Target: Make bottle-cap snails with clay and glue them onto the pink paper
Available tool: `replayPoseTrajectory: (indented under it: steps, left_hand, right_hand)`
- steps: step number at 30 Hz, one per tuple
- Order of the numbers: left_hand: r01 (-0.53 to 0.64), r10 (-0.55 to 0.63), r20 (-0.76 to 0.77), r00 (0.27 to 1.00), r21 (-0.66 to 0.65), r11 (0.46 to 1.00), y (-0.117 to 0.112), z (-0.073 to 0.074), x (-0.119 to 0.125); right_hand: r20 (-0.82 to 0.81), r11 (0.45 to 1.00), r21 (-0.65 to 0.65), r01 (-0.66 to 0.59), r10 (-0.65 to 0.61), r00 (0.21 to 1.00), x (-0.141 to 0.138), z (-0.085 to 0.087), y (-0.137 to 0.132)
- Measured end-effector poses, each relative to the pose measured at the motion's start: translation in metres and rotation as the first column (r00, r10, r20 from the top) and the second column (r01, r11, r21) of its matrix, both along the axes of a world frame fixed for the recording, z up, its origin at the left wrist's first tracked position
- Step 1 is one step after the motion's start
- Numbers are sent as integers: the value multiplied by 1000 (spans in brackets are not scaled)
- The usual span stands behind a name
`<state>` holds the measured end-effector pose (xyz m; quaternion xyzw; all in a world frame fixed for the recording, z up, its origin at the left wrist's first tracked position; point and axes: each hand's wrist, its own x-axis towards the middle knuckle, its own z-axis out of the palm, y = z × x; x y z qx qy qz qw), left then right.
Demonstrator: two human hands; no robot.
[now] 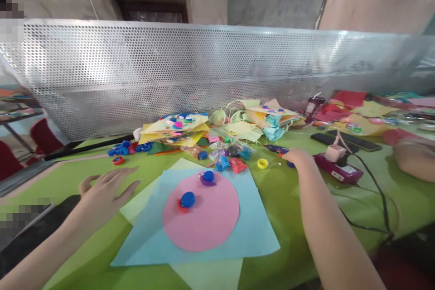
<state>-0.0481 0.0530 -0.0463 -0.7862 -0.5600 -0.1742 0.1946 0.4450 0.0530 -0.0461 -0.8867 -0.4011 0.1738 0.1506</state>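
Observation:
My left hand (105, 190) hovers left of the paper with its fingers spread and nothing in them. My right hand (299, 159) is closed around a blue glue gun (276, 148), whose nozzle points left; most of the fingers are hidden. Between the hands lies a light blue paper sheet (142, 240) with a pink paper circle (210, 222) on it. Two blue bottle caps (188, 199) sit on the circle, each with clay beside or under it, one red and one purple. A yellow cap (263, 163) lies left of my right hand.
Bagged clay (238, 166) and a pile of decorated papers (180, 124) lie behind the sheet. Blue caps (118, 148) are at the left. A purple power strip (338, 170) with cables is at the right, near another person's arm (416, 158). A perforated metal screen (170, 68) stands behind.

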Motion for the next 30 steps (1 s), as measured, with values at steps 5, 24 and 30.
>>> replayPoseTrajectory:
  steps: [5,24,30]
  left_hand:
    - [244,-251,-66,966,-102,964,-15,16,74]
    - [484,-524,-240,817,-210,850,20,-19,300]
    - [470,-497,-179,849,-173,866,16,-13,308]
  right_hand:
    - [-150,987,162,-8,33,988,2,5,-3]
    - [-663,739,629,242,347,663,-30,26,-10]
    - [-650,677,684,273,395,649,-29,25,-10]
